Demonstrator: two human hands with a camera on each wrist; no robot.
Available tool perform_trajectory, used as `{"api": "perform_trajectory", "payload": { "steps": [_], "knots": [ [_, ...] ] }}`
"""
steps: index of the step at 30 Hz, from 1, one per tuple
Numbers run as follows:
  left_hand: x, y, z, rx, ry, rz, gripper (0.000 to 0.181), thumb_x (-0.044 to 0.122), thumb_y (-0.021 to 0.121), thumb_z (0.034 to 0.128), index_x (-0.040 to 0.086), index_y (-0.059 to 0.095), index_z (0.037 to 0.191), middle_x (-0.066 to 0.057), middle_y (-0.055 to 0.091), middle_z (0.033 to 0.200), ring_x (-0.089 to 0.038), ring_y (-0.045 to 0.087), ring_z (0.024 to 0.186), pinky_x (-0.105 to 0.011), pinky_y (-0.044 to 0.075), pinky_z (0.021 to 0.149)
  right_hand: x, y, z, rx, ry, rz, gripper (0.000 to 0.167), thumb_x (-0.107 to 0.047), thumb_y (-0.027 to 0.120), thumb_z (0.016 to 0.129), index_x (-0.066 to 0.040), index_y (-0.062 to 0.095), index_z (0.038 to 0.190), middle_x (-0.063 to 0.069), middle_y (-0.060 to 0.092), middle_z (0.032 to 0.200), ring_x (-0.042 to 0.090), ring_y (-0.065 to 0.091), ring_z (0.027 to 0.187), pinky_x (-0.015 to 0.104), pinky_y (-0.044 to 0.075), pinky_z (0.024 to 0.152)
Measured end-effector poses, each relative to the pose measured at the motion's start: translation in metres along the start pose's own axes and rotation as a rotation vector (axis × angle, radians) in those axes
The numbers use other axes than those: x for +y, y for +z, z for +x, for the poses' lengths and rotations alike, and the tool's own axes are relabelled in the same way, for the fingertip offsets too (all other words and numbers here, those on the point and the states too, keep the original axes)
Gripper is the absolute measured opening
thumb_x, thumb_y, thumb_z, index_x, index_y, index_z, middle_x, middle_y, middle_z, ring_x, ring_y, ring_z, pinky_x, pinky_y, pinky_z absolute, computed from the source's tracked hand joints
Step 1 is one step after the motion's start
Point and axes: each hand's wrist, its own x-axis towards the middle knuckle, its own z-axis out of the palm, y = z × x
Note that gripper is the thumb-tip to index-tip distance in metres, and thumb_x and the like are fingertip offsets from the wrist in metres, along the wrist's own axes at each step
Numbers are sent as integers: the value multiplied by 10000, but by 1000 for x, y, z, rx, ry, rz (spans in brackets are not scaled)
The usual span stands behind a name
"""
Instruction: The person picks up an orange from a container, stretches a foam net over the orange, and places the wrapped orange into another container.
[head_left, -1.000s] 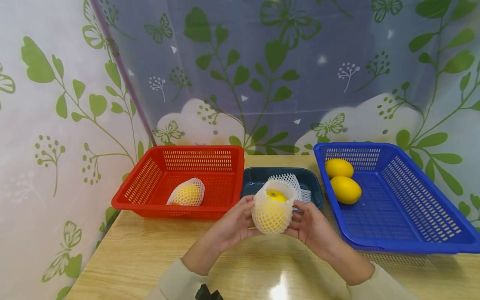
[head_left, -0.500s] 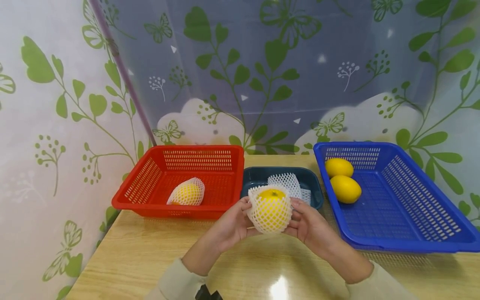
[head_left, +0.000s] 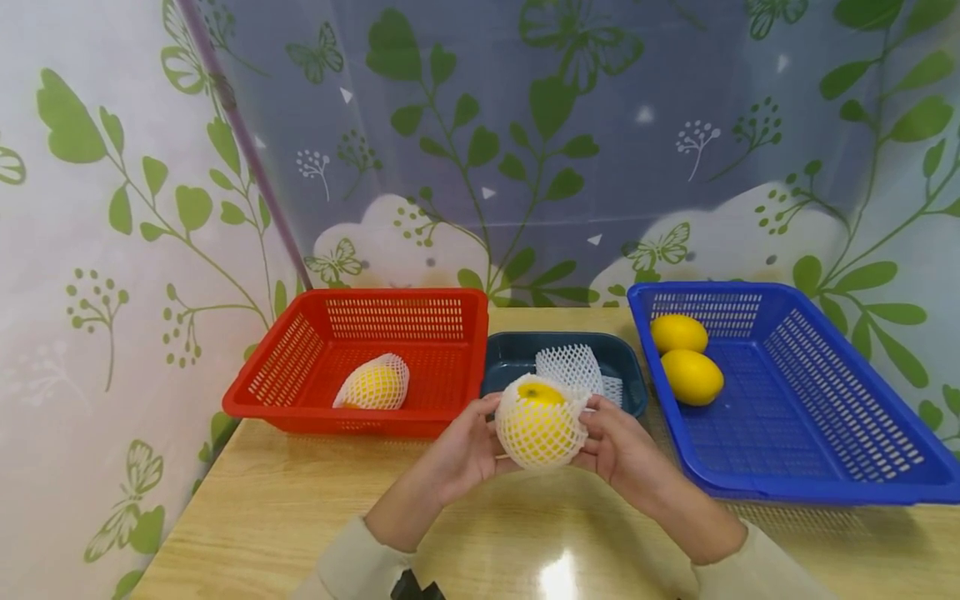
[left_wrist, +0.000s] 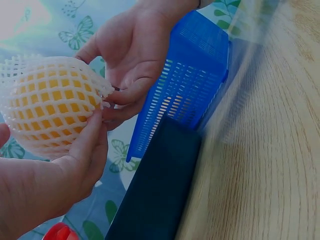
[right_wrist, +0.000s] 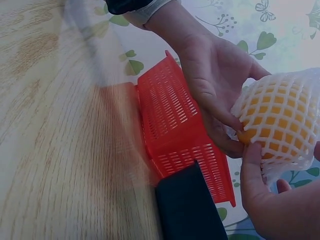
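A yellow fruit (head_left: 542,393) in a white foam net (head_left: 536,437) is held up above the table between both hands. My left hand (head_left: 467,450) grips its left side and my right hand (head_left: 621,446) its right side, thumbs nearer the top and other fingers lower down. The net's open end leaves part of the fruit's top bare, with a small stem mark. In the left wrist view, the fingertips of both hands meet at the netted fruit (left_wrist: 55,105). The right wrist view shows the netted fruit (right_wrist: 280,117) from its other side, fingers at its lower end.
On the left stands a red basket (head_left: 431,423) with one netted yellow fruit (head_left: 377,387). A dark teal tray (head_left: 510,343) behind my hands holds loose foam netting (head_left: 570,367). The blue basket (head_left: 787,487) on the right holds two bare yellow fruits (head_left: 692,377).
Both hands keep nearly the same place. The fruit has turned and shifted slightly left between them, and the net's rim, earlier standing high around the top, now lies closer against the fruit.
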Motion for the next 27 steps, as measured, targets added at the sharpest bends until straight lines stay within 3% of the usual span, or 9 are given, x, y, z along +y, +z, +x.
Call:
{"api": "perform_trajectory", "payload": {
  "steps": [13, 17, 21, 27],
  "knots": [
    [-3, -1, 2, 23, 4, 44, 371, 358, 365, 1030, 166, 359, 1347, -53, 545, 1197, -215, 604, 1026, -470, 477, 973, 2, 0, -1, 10, 18, 7, 207, -154, 332, 1038, -92, 404, 1222, -6, 624, 1070, 146, 640, 980, 319, 540, 873],
    [-4, -1, 4, 44, 4, 75, 396, 370, 395, 1026, 139, 360, 1346, -68, 545, 1211, -226, 612, 1029, -477, 482, 964, 2, 0, -1, 37, 50, 11, 262, -235, 321, 1046, -83, 338, 1259, 2, 620, 1101, 160, 630, 1003, 322, 536, 879],
    [-5, -1, 4, 53, 16, 95, 418, 296, 414, 1034, 88, 363, 1392, -74, 541, 1227, -232, 601, 1049, -477, 478, 969, 3, -3, 0, 15, 53, 27, 318, -338, 295, 1053, -109, 319, 1271, 13, 631, 1096, 160, 628, 998, 306, 537, 871],
    [-6, 0, 5, 43, 24, 114, 410, 182, 399, 1042, 68, 316, 1426, -57, 535, 1198, -212, 588, 1027, -473, 466, 988, 6, -8, -2, -33, 32, 27, 290, -365, 268, 1056, -158, 371, 1231, -22, 648, 1023, 128, 626, 921, 275, 539, 829]
  ]
}}
